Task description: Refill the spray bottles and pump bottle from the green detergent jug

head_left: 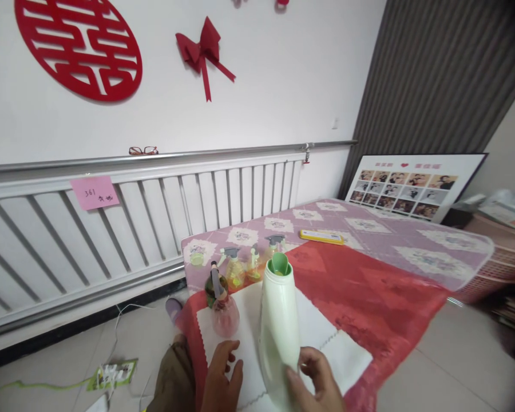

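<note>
A tall pale-green plastic bottle [278,332], like a laundry detergent bottle, stands uncapped with a green pouring spout [280,263] in its neck. My right hand [320,380] grips its lower right side, thumb across the front. To the bottle's left, my left hand [224,372] is apart from it, fingers loosely curved and holding nothing. A pink spray bottle [226,317] is just beyond that hand, with a dark green bottle [212,290] behind. Farther back are spray bottles with yellow liquid [235,271]. A pale-green cap [197,259] lies near the table's left edge.
White cloth [347,355] lies under the bottles over a red cloth [369,286] on the patterned table [369,225]. A yellow flat case [321,237] sits toward the back. A radiator [223,200] lines the wall; a power strip [114,375] and cables are on the floor.
</note>
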`<state>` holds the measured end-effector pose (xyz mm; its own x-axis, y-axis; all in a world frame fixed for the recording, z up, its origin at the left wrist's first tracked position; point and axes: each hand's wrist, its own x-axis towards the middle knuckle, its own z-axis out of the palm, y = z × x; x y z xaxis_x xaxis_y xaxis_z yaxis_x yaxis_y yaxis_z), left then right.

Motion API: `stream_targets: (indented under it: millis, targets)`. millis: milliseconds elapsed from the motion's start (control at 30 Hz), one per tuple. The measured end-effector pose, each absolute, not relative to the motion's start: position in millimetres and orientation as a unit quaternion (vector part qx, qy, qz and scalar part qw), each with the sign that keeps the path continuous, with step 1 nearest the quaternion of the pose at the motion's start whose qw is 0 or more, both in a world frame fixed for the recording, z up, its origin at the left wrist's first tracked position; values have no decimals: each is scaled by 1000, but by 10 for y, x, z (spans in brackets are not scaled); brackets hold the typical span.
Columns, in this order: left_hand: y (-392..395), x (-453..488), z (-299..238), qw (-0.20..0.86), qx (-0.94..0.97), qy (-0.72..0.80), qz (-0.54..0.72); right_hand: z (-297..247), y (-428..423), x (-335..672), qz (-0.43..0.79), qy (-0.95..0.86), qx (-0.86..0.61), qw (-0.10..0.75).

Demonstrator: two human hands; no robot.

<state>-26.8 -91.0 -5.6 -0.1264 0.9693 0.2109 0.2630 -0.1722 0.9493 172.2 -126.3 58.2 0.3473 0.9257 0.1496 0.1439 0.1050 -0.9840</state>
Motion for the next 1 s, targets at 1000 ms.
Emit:
stream_targets:
  millis: [1000]
  targets:
    - [-947, -72, -15, 331, 619, 584, 409, 730, -398, 2685, 170, -456, -660, 572]
